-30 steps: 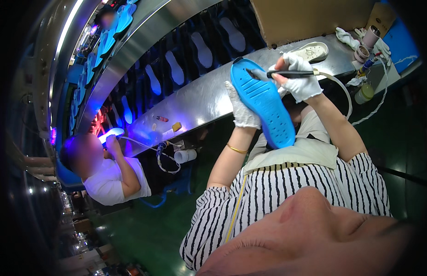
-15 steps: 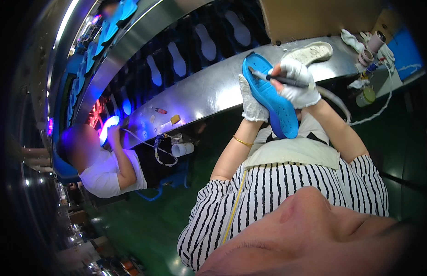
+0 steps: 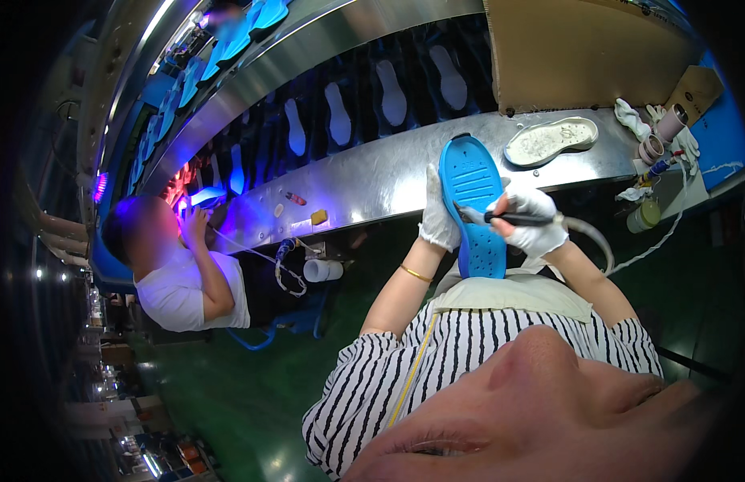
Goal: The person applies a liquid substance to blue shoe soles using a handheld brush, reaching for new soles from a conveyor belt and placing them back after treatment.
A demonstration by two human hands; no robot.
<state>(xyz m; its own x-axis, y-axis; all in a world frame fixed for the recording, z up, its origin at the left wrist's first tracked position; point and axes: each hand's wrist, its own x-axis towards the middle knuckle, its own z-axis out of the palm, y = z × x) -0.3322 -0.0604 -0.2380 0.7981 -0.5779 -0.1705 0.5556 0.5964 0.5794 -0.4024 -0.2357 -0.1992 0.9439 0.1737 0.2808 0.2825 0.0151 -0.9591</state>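
A blue shoe sole (image 3: pixel 473 178) stands upright before my body, its ridged, holed face turned up. My gloved left hand (image 3: pixel 438 215) grips it along the left edge, with the fingers partly hidden behind it. My right hand (image 3: pixel 536 223), in a white glove with bare fingertips, is closed around a black-handled brush (image 3: pixel 520 218) fed by a pale hose (image 3: pixel 591 233). The brush tip is at the left edge of the sole, around mid-length. Whether it touches the surface is hard to tell.
A white sole (image 3: pixel 552 141) lies on the metal ledge (image 3: pixel 372 186). Beyond runs a dark conveyor carrying several soles (image 3: pixel 392 92). A cardboard sheet (image 3: pixel 581 60) stands behind; tape rolls (image 3: pixel 671 122) and a jar (image 3: pixel 644 217) are at right. A co-worker (image 3: pixel 187 281) sits at left.
The brush has moved from the sole's upper part down to its left edge near the middle. The sole now faces up more squarely, and the whole view has shifted slightly.
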